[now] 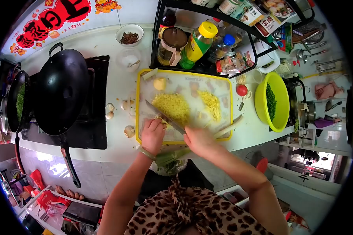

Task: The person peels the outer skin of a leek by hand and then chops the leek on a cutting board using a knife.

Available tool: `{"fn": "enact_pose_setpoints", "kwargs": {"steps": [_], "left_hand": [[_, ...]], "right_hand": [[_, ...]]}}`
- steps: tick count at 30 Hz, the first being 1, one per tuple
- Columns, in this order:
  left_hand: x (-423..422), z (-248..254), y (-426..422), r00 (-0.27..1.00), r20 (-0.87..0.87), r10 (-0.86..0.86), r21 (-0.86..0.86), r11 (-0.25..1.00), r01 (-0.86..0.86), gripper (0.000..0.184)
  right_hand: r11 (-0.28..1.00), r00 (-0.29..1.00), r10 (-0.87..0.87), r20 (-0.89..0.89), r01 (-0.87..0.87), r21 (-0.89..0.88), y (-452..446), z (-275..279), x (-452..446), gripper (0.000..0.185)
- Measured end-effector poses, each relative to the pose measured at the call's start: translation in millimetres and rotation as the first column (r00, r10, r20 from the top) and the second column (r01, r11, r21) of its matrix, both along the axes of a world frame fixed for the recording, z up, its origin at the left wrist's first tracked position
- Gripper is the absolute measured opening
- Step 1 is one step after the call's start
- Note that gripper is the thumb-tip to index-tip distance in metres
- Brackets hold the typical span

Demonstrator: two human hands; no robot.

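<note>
My right hand [200, 140] is closed round the handle of a kitchen knife [165, 116], whose blade slants up to the left over the cutting board [184, 72]. The fingers of my left hand [153, 135] are curled down on some pale yellow shreds [159, 117] beside the blade. Finely chopped yellow bits [173, 106] lie in a heap just beyond the knife. Farther right is a smaller pile of yellow slivers [210, 105]. A pale yellow lump [159, 83] rests near the board's back left corner. Green onion leaves [170, 157] and a white stalk [230, 127] lie along the front edge.
A black wok [62, 92] stands on the stove to the left. Garlic [129, 131] lies left of the board. Behind it, a black rack [208, 8] holds bottles. At right are a tomato [241, 90] and a green bowl [283, 119] of chopped greens.
</note>
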State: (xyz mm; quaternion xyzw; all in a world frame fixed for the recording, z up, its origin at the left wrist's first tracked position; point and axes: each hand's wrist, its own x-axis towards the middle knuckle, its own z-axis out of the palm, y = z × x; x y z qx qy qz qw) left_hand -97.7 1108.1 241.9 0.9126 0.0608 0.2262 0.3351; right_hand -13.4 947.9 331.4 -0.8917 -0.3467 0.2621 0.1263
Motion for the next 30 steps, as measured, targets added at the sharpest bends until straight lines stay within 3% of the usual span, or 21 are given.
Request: {"fn": "enact_pose_setpoints", "kwargs": {"steps": [2,5,9,12,14,18,24,26,30], "left_hand": [[0,-3,1,1.0,-0.003,0.015,0.006,1.0,-0.015,0.016],[0,-7,3,1.0,0.018,0.003,0.015,1.0,-0.003,0.016],[-1,0,1,0.999,0.032,-0.024,0.043,0.999,0.023,0.013],[3,1,2,1.0,0.018,-0.015,0.008,1.0,0.014,0.014],[-1,-1,1,1.0,-0.006,-0.013,-0.027,1.0,0.013,0.014],[1,-10,1,1.0,0.017,0.001,-0.015,1.0,0.0,0.014],[0,-4,3,0.998,0.053,-0.017,0.031,0.999,0.015,0.011],[4,-3,3,0.998,0.066,-0.018,0.017,1.0,0.017,0.012],[-3,-3,0,1.0,0.024,0.001,-0.014,1.0,-0.001,0.016]], "right_hand": [[0.997,0.997,0.01,0.082,-0.016,0.078,-4,-10,-6,0.014],[0.999,0.999,-0.037,0.031,0.037,0.009,-1,-35,-16,0.018],[0.989,0.991,-0.134,0.021,0.132,0.065,0,-35,-14,0.019],[0.984,0.995,-0.096,0.007,0.094,0.15,3,-22,-1,0.014],[0.999,0.999,-0.037,-0.028,0.036,-0.034,4,-2,0,0.014],[0.999,1.0,0.026,0.005,-0.026,0.043,-3,-19,-7,0.017],[0.982,0.984,-0.176,0.032,0.174,0.077,4,-41,-20,0.018],[0.98,0.99,-0.143,0.008,0.141,0.14,5,-37,-7,0.015],[0.992,0.998,-0.068,-0.007,0.068,0.107,0,-11,-3,0.015]]}}
